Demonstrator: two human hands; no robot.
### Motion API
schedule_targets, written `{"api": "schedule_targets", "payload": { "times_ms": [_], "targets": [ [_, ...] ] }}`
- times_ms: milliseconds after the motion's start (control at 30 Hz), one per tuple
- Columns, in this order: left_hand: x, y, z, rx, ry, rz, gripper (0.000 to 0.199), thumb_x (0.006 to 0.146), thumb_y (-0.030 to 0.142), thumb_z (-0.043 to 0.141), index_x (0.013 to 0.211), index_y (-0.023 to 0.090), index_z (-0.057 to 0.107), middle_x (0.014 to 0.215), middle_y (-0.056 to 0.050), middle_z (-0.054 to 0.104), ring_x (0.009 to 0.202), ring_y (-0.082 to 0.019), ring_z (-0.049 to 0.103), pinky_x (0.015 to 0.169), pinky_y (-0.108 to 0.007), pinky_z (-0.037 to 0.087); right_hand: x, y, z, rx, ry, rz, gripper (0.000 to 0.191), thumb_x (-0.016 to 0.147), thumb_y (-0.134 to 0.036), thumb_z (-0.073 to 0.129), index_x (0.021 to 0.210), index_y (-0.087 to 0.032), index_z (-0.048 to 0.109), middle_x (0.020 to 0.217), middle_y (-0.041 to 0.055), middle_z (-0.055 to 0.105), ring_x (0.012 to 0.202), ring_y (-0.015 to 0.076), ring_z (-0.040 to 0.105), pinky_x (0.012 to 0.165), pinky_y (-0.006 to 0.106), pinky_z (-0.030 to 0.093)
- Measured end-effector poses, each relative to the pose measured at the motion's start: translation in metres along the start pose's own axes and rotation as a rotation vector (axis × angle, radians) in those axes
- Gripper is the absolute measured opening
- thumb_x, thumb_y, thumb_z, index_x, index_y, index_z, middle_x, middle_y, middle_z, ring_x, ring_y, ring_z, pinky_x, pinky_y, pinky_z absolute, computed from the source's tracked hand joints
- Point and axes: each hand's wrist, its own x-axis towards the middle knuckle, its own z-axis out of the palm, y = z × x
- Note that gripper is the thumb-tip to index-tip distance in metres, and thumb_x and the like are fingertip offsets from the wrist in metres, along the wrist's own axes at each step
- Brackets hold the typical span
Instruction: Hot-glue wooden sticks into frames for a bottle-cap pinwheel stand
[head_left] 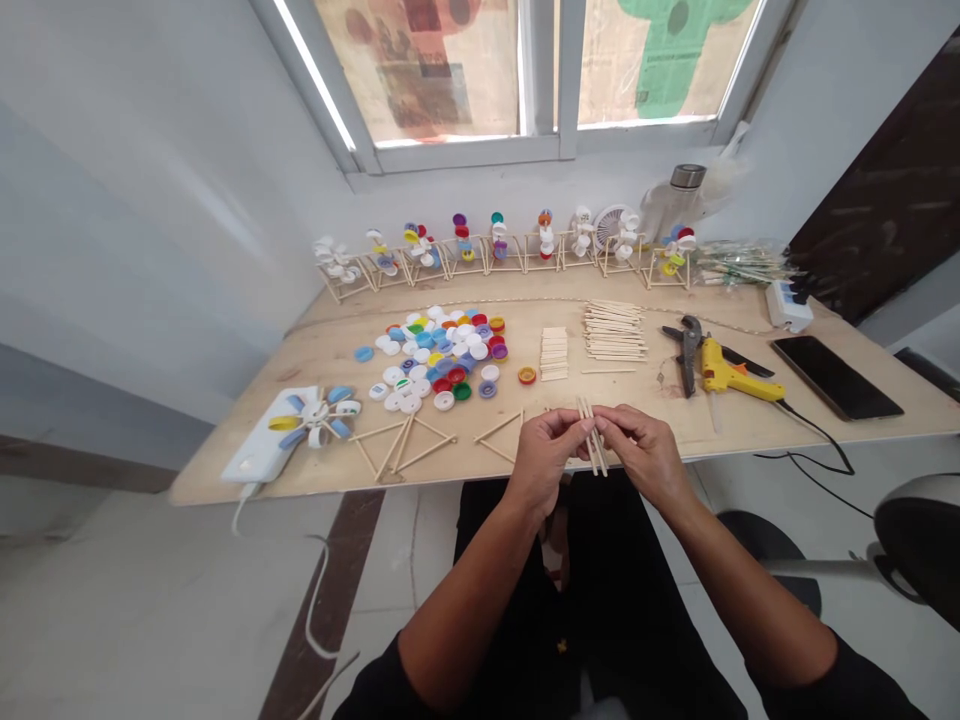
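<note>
My left hand [546,450] and my right hand [637,445] meet at the table's front edge, both pinching a few thin wooden sticks [594,455] that stand roughly upright between the fingertips. Left of my left hand, a stick frame [496,428] lies partly hidden behind it. Farther left is another frame of joined sticks [403,446]. Beyond my hands lie a stack of short sticks [554,354], a pile of longer sticks [615,332] and one orange-rimmed cap [527,375].
Many coloured bottle caps [442,355] cover the table's middle left. A cap wheel [316,415] rests on a white box [262,450]. Pliers [688,355], a yellow glue gun [735,375] and a phone [836,377] lie right. Stick stands with caps [465,255] line the back.
</note>
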Motion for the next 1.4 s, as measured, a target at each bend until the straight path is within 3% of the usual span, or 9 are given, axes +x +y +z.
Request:
{"api": "schedule_targets", "payload": {
  "times_ms": [300, 633, 1233, 1400],
  "targets": [
    [-0.002, 0.001, -0.001, -0.004, -0.009, 0.000, 0.029, 0.061, 0.037, 0.078, 0.069, 0.012, 0.066, 0.059, 0.000, 0.062, 0.050, -0.008, 0.054, 0.053, -0.022, 0.046, -0.002, -0.004, -0.001, -0.055, -0.028, -0.003, 0.030, 0.087, -0.038, 0.050, 0.101, -0.025, 0.073, 0.096, 0.0053, 0.071, 0.081, 0.0190, 0.065, 0.073, 0.032, 0.052],
    [-0.003, 0.002, 0.000, 0.004, -0.030, -0.006, 0.033, 0.057, 0.041, 0.080, 0.066, 0.012, 0.066, 0.059, -0.001, 0.063, 0.052, -0.009, 0.054, 0.052, -0.022, 0.047, -0.002, -0.005, 0.000, -0.019, 0.000, 0.051, 0.028, 0.084, -0.039, 0.054, 0.099, -0.025, 0.074, 0.098, 0.0049, 0.072, 0.090, 0.0217, 0.066, 0.079, 0.035, 0.053],
    [-0.007, 0.003, 0.002, -0.043, -0.048, -0.037, 0.031, 0.060, 0.036, 0.079, 0.071, 0.012, 0.063, 0.059, 0.000, 0.062, 0.052, -0.009, 0.055, 0.054, -0.023, 0.049, -0.005, -0.011, -0.001, 0.040, -0.033, 0.121, 0.031, 0.085, -0.039, 0.054, 0.102, -0.022, 0.073, 0.098, 0.0049, 0.072, 0.075, 0.0186, 0.067, 0.066, 0.031, 0.055],
    [-0.006, 0.000, 0.001, -0.061, -0.028, -0.045, 0.031, 0.061, 0.036, 0.078, 0.069, 0.012, 0.061, 0.060, 0.000, 0.061, 0.052, -0.009, 0.055, 0.055, -0.022, 0.049, -0.005, -0.009, -0.001, -0.001, -0.048, 0.092, 0.033, 0.085, -0.037, 0.053, 0.106, -0.020, 0.071, 0.102, 0.0054, 0.072, 0.088, 0.0209, 0.067, 0.079, 0.034, 0.054]
  ]
}}
